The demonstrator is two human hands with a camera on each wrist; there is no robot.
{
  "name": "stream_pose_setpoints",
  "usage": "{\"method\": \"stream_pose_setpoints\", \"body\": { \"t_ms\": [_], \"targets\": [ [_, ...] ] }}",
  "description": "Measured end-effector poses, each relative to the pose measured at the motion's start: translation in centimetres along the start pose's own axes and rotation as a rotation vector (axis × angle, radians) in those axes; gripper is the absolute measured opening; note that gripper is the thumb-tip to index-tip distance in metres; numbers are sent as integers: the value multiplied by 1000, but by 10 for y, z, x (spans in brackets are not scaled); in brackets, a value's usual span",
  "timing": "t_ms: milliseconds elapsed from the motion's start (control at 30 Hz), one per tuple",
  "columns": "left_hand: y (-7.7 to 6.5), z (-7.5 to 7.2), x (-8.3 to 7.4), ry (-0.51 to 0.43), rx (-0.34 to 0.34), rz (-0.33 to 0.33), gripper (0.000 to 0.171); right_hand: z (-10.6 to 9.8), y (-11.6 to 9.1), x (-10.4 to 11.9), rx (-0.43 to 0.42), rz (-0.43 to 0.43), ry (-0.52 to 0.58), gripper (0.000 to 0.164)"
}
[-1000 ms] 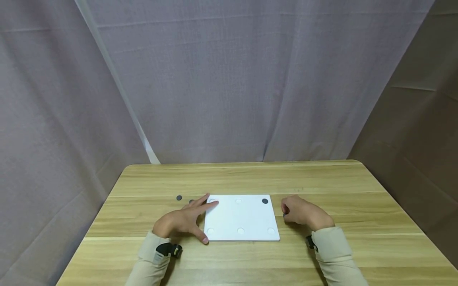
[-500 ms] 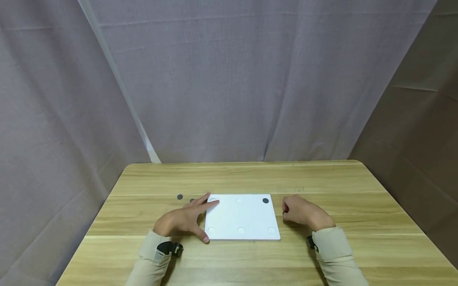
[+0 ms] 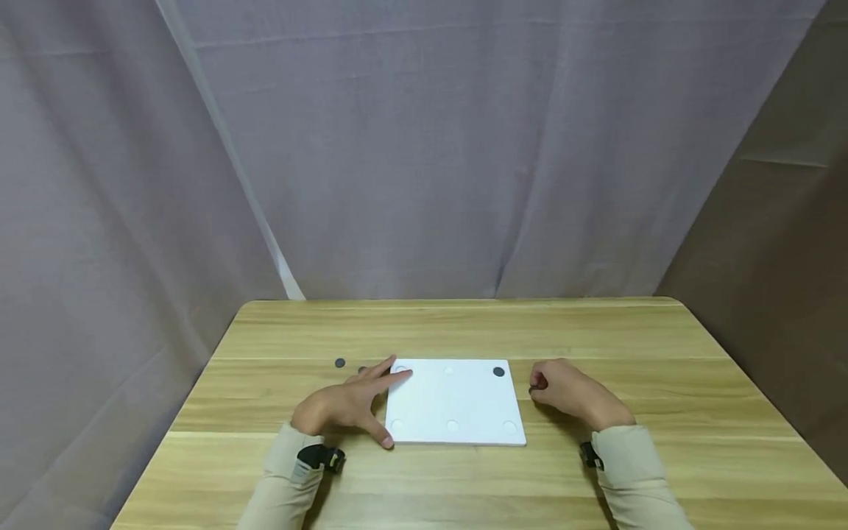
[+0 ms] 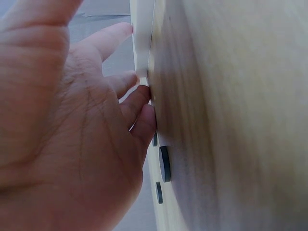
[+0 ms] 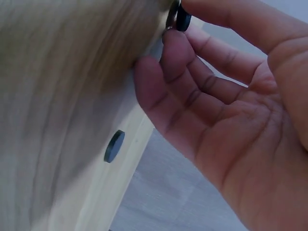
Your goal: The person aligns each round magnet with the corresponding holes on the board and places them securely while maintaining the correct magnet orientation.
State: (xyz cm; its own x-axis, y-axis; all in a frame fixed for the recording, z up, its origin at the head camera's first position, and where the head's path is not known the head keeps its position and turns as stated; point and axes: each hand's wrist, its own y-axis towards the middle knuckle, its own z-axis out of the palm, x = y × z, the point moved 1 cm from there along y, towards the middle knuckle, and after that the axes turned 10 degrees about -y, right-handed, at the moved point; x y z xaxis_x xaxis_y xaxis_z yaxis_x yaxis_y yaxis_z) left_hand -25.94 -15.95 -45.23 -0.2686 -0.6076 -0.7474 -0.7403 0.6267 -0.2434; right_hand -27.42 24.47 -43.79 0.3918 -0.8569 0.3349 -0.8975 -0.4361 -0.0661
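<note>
A white board (image 3: pixel 457 401) with shallow round recesses lies on the table, and one dark disc (image 3: pixel 499 372) sits in its far right recess. My left hand (image 3: pixel 347 408) rests along the board's left side with fingers spread, touching its edge and top. To the right of the board, apart from it, my right hand (image 3: pixel 573 390) has its fingers curled near the tabletop. In the right wrist view its thumb and fingertips pinch a small dark disc (image 5: pixel 183 19), partly hidden by the fingers. Another dark disc (image 5: pixel 114 146) is on the table near that hand.
Beyond my left hand are two loose dark discs, one whole disc (image 3: pixel 340 363) and one partly covered disc (image 3: pixel 362 370). The left wrist view shows a nearby disc (image 4: pixel 165 164) too. Grey curtains (image 3: pixel 411 147) hang behind the wooden table (image 3: pixel 424 478).
The head view has shifted slightly, so everything appears a little further right. Both hands keep nearly the same places relative to the board.
</note>
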Motion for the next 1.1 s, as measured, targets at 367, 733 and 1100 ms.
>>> {"method": "stream_pose_setpoints", "body": {
  "t_ms": [367,733,1100],
  "targets": [
    [2,2,3,-6,-6,4,121,15,5,-7,-60,-78,3,12],
    [2,2,2,7,-20,-2,122,15,1,-2,-81,-88,-8,10],
    [1,1,1,-2,-14,1,122,18,-6,6,-105,-63,-59,14]
  ]
}}
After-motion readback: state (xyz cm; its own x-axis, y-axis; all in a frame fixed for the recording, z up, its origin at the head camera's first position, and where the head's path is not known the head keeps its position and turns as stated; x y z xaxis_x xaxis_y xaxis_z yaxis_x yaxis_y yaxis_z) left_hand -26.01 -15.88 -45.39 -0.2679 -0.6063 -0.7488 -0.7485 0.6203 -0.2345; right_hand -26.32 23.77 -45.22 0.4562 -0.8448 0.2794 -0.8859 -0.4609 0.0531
